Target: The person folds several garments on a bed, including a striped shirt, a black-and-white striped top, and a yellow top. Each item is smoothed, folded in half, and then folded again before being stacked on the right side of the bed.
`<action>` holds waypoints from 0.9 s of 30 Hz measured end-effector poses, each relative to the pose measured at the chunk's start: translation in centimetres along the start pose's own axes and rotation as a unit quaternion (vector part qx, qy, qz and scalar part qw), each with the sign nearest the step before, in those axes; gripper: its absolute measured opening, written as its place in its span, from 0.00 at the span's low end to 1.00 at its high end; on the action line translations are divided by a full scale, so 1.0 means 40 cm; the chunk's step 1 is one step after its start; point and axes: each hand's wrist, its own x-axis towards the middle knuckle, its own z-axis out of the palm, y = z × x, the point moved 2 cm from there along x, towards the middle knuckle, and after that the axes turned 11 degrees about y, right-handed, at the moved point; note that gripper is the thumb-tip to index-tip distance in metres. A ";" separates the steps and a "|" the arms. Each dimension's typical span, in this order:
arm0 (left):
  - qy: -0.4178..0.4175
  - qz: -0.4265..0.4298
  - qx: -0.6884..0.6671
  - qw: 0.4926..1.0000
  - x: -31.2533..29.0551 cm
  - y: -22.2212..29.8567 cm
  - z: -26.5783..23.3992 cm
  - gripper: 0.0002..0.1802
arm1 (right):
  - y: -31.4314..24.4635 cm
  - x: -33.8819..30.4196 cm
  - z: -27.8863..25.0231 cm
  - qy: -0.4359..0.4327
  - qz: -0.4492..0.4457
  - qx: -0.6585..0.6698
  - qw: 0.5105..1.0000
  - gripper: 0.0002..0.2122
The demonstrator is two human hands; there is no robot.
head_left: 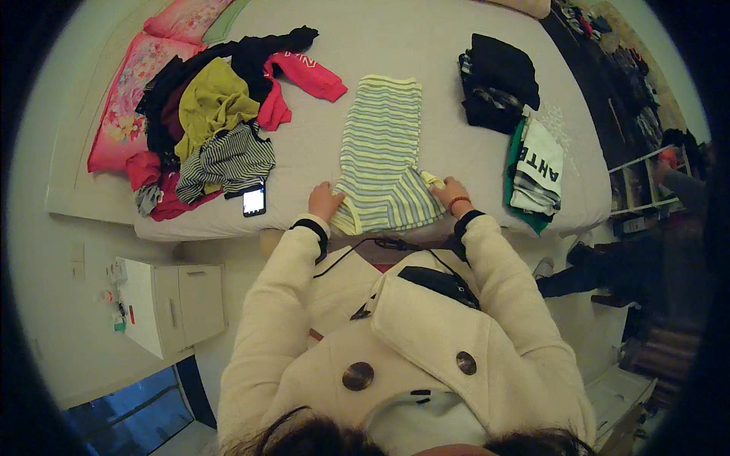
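A yellow, white and grey striped shirt lies on the bed in front of me, folded into a long narrow strip. One part of it is folded over at the near end, where its stripes slant. My left hand is closed on the shirt's near left edge. At the opposite side, my right hand, with a red bead bracelet on the wrist, pinches a corner of the same cloth. Both hands rest low, close to the front edge of the bed. The fingertips are partly hidden by the fabric.
Left of the shirt lies a heap of loose clothes, with a lit phone at its near edge. Folded dark clothes and a folded white-and-green pile lie right. A white cabinet stands lower left; another person is at right.
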 end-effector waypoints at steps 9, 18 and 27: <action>-0.163 -0.336 -0.290 0.881 0.004 -0.099 -0.010 0.18 | 0.045 0.003 0.014 -0.140 0.119 0.105 0.977 0.22; -0.189 0.151 -0.142 0.960 -0.077 0.162 0.045 0.25 | 0.003 0.007 0.013 -0.105 0.072 0.093 0.987 0.19; -0.329 -0.329 -0.449 0.763 -0.077 0.076 0.094 0.35 | -0.276 -0.033 -0.049 -0.273 -0.051 0.349 0.895 0.20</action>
